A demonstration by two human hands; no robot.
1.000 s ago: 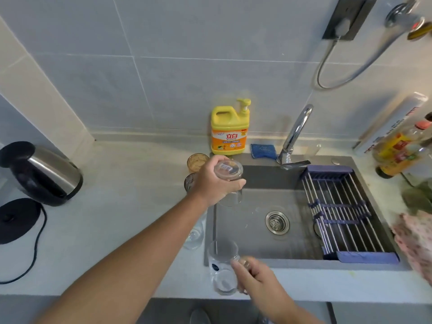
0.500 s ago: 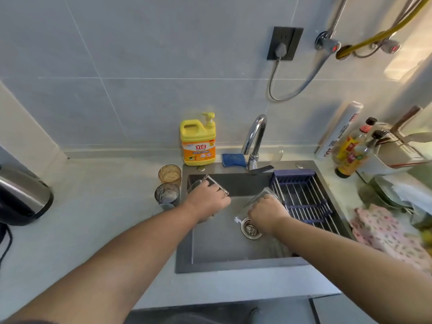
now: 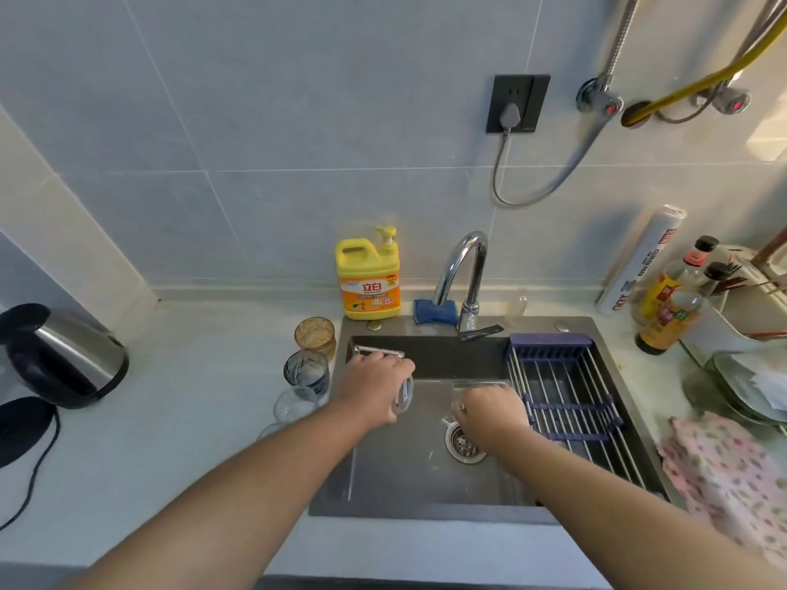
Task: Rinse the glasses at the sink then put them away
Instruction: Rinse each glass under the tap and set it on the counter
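Note:
My left hand (image 3: 374, 387) grips a clear glass (image 3: 403, 393) over the left part of the steel sink (image 3: 409, 474). Just above the drain (image 3: 463, 444), my right hand (image 3: 494, 413) holds a second clear glass (image 3: 462, 391), mostly hidden under my fingers. Left of the sink on the counter stand an amber glass (image 3: 315, 334), a grey patterned glass (image 3: 306, 372) and a clear glass (image 3: 296, 404). The tap (image 3: 466, 283) rises behind the sink; no water stream is visible.
A purple roll-up drying rack (image 3: 566, 398) covers the sink's right side. Yellow dish soap (image 3: 368, 274) and a blue sponge (image 3: 434, 310) sit behind the sink. A kettle (image 3: 64, 355) is far left; bottles (image 3: 668, 304), plates (image 3: 741, 389) and a floral cloth (image 3: 724, 470) are right.
Both hands carried their glasses from the counter edge into the sink and have sunk lower over the basin. The camera view shifted right and up.

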